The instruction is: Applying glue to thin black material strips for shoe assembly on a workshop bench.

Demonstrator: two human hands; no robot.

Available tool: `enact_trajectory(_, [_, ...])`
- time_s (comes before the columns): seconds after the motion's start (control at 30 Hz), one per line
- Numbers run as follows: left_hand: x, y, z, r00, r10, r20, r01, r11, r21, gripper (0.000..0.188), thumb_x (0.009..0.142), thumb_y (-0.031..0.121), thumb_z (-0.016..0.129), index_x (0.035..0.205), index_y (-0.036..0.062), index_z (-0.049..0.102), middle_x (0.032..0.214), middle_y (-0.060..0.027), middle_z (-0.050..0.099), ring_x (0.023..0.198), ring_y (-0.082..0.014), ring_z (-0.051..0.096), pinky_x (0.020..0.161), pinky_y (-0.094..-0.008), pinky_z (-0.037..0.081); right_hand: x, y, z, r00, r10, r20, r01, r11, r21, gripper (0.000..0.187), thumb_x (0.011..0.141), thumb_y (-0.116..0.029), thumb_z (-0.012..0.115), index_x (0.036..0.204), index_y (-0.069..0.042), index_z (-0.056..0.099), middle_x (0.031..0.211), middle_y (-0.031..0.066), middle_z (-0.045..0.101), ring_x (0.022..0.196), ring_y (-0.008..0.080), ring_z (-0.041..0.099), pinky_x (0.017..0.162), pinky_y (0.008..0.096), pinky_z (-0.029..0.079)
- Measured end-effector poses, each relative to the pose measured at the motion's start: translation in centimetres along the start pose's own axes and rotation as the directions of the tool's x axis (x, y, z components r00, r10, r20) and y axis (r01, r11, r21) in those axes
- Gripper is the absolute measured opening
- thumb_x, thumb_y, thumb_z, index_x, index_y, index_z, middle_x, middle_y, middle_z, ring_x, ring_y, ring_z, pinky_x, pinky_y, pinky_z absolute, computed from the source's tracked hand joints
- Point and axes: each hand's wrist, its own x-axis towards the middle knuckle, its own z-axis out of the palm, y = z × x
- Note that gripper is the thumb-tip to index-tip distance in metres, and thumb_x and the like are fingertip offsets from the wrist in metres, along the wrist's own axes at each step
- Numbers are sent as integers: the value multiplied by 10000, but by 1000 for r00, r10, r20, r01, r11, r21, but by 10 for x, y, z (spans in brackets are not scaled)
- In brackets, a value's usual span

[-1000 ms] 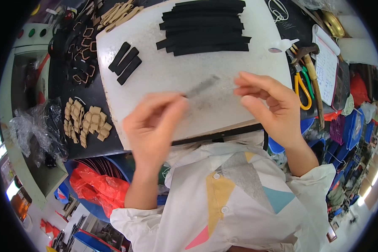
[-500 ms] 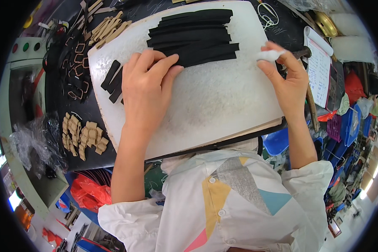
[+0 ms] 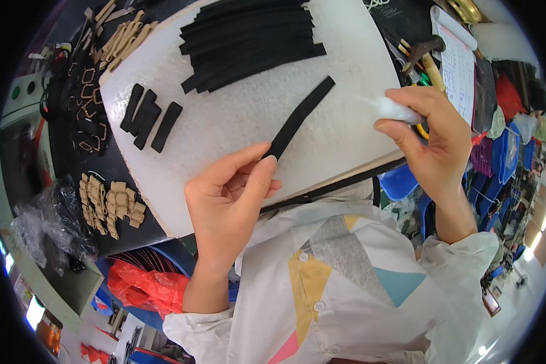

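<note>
The black strip (image 3: 300, 118) is flat, matt cloth, narrow and ribbon-like with a slight bend in it, and it shows up dark over the board (image 3: 340, 133). That board is pale and smooth, scuffed with greyish marks. The small bottle (image 3: 399, 112) is white and shiny, rounded in the body, with a tip too blurred for me to make out well. Off to the left sits a heap of tan pieces (image 3: 118, 203), chunky and knobbly, near a crumpled clear plastic bag (image 3: 54, 227).

The strip's long axis runs on a slant: its near end sits in the left hand (image 3: 227, 188), pinched narrowly between thumb and forefinger, and its free end points away from the person and to the right. I can't tell whether that end touches the board. The right hand (image 3: 440, 133) grips the bottle between thumb and fingers, over the board's right side, the tip aimed left toward the strip.

I count one strip held, one bottle and three short black pieces (image 3: 165, 127) at the board's left. The pile of long black strips (image 3: 249, 45) at the far side overlaps too much to number. One hammer (image 3: 423, 51) lies beyond the right hand, beside one notepad (image 3: 458, 67).
</note>
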Motion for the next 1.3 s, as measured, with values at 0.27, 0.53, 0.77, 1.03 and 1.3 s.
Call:
enact_trajectory(0.27, [-5,-15,4,996,77,-52,-71,992,105,177,910,-12,693,1073,-76,721,838,-85,706,695,-127,692,613,-212,548,19,-17,17,819,-563,112,543,695,-470,387,623,-101,699,999,-34,758,987,72,698,880,243,643,689,326,479])
enact_trajectory(0.53, [-3,-19,5,990,131,-50,-125,985,117,136,876,-51,710,1008,-74,730,791,-97,691,670,-119,702,572,-200,534,18,-15,37,694,-705,146,655,534,-534,401,608,-169,682,984,-62,773,1002,28,699,858,197,650,705,311,409])
enact_trajectory(0.77, [-3,-21,4,985,164,-50,-156,978,140,131,873,-54,708,1001,-71,731,765,-99,688,661,-123,706,559,-198,520,22,-14,24,729,-653,205,621,505,-599,384,620,-172,671,971,-61,779,1000,12,692,872,188,655,738,311,382])
enact_trajectory(1.03, [-3,-16,2,991,132,3,-130,972,196,173,920,-24,677,1081,-72,719,853,-82,697,712,-127,696,628,-212,562,18,-22,23,772,-587,244,607,567,-557,373,637,-147,683,986,-44,765,994,29,680,917,208,650,762,319,396])
enact_trajectory(1.3, [-3,-10,-3,998,50,28,-48,997,-62,211,895,-56,694,1103,-91,696,910,-110,696,793,-140,707,693,-220,563,30,20,24,988,104,-110,-58,931,362,240,895,-47,730,1117,-1,651,998,29,685,946,102,635,866,276,502])
